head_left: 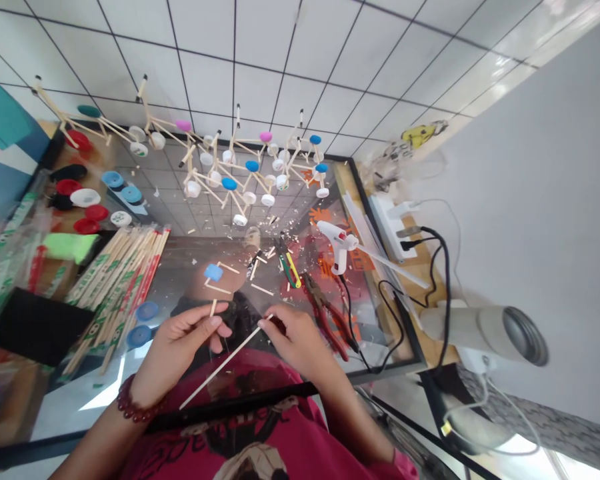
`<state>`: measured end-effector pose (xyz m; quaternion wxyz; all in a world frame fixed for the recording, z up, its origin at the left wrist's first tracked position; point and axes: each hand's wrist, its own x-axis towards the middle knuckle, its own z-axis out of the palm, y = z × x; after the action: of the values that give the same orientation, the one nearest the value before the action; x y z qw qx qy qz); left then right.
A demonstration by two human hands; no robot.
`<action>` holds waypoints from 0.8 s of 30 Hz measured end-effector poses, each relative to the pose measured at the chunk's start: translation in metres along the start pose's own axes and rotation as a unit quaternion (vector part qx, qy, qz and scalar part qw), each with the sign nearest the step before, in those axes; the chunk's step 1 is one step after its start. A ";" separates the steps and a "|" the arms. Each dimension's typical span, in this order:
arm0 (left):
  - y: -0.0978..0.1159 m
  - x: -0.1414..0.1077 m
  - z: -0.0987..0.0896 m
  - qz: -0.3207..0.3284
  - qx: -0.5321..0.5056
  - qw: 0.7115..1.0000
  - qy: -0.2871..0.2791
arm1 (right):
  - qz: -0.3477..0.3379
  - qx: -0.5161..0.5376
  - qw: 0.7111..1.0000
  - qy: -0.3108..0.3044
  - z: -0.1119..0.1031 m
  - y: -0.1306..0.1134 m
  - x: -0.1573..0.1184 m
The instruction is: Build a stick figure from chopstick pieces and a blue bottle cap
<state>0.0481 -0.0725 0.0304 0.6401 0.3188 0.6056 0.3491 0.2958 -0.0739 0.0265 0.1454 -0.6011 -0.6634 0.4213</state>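
Note:
Between the thumb and fingers of my left hand [185, 340] is a short piece of wooden stick [213, 307]. My right hand [297, 340] pinches one end of a long wooden stick [225, 363], which slants down to the left over the table's front edge. Just beyond my left hand lies a small blue piece [213, 272] with short sticks beside it. More cut pieces [263, 290] are scattered ahead of my right hand, near green-and-yellow cutters [287, 263]. Red-handled pliers [326, 313] lie right of that hand.
A white glue gun [337, 243] stands on the right, its cord running toward a power strip [393, 227]. Bundled wrapped chopsticks [123, 287] lie left, near blue caps [140, 335]. Several stick-and-cap figures [253, 167] stand along the back. A grey cylinder [485, 330] is at right.

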 end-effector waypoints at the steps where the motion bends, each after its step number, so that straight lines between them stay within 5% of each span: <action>1: -0.001 0.000 -0.001 0.008 0.020 1.000 -0.002 | 0.003 -0.045 0.999 -0.011 -0.001 -0.003 0.000; 6: -0.008 -0.003 0.006 -0.001 0.105 0.993 -0.056 | 0.009 -0.167 0.984 -0.055 -0.006 -0.013 0.000; 14: -0.026 -0.007 0.009 0.222 0.199 0.950 -0.090 | -0.032 -0.199 0.979 -0.038 -0.002 -0.009 -0.001; 18: -0.033 -0.005 0.007 0.344 0.285 0.893 -0.064 | -0.058 -0.174 0.982 -0.053 -0.009 -0.003 -0.001; 24: -0.037 0.001 0.001 0.489 0.426 0.761 0.013 | -0.060 -0.165 0.984 0.000 -0.015 -0.016 0.016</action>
<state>0.0510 -0.0924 -0.0008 0.1730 0.8068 0.4624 0.3245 0.2917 -0.0522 0.0417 0.0690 -0.5757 -0.7590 0.2962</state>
